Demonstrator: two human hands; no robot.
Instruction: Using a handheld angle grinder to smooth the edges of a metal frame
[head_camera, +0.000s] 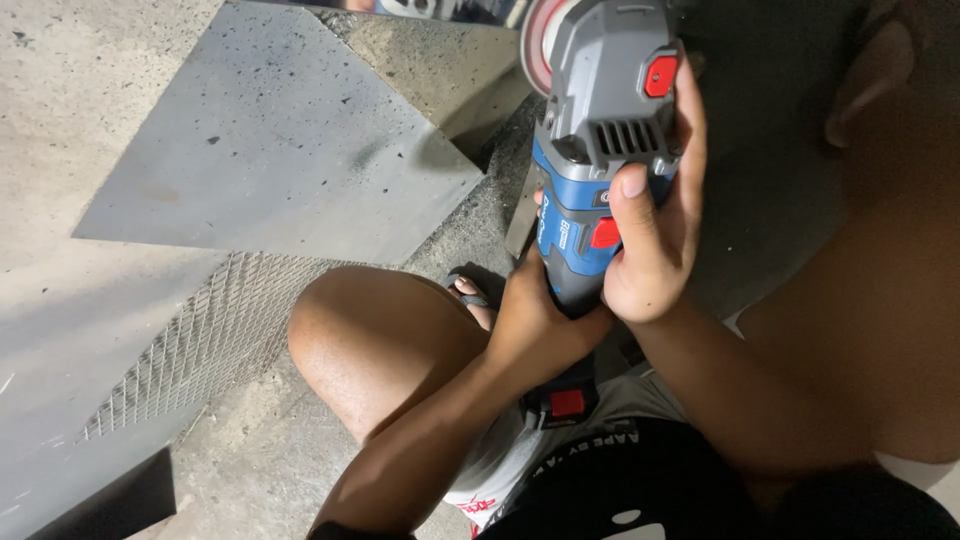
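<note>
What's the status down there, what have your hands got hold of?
Left hand wrapped round the angle grinder body. Right hand gripping its side, thumb up by the head. Disc raised off the floor; grey metal sheet and wire mesh lie alongside.

Angle grinder (598, 150) upright at centre-right, disc (537, 45) at top, battery end (565, 400) at bottom near lap. Left hand (535, 325) wrapped round lower body of grinder; right hand (655, 225) on right side, above left hand, thumb across front. Bent knee (375, 345) left of hands. Sandalled foot (472, 297) between knee and grinder. Flat metal sheet (270, 150) on concrete floor (60, 90), upper left, well apart from grinder. Wire mesh panel (210, 335) below sheet, left of knee.
</note>
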